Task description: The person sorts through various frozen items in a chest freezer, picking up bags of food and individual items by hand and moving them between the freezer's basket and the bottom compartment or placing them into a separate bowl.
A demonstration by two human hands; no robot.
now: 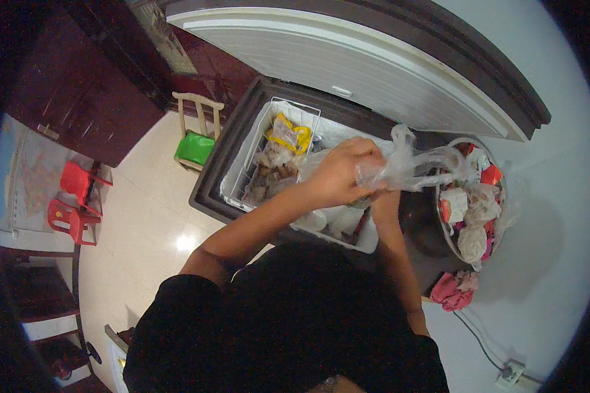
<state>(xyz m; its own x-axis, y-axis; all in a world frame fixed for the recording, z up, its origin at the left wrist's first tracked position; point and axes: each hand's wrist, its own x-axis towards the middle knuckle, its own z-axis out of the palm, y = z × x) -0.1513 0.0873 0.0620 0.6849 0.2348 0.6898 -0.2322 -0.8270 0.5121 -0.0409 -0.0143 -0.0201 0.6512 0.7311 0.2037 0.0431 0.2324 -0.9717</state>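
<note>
Over the open chest freezer [206, 190], my left hand [344, 171] is closed on a clear plastic bag [413, 164]. The bag's crumpled top and loose handles spread to the right of my fingers. My right hand [385, 200] is up against the left one, below the bag; its fingers are mostly hidden behind the left hand. Under my hands, inside the freezer, are pale wrapped items [341, 221]. A white wire basket [295, 103] in the freezer's left part holds several bagged foods and a yellow-edged packet [290, 135].
The raised freezer lid [373, 65] leans back behind. A large round metal pot [421, 219] full of plastic bags stands to the right, with a pink cloth [452, 291] near it. A wooden chair with a green seat [195, 148] and red plastic chairs [72, 219] are at left.
</note>
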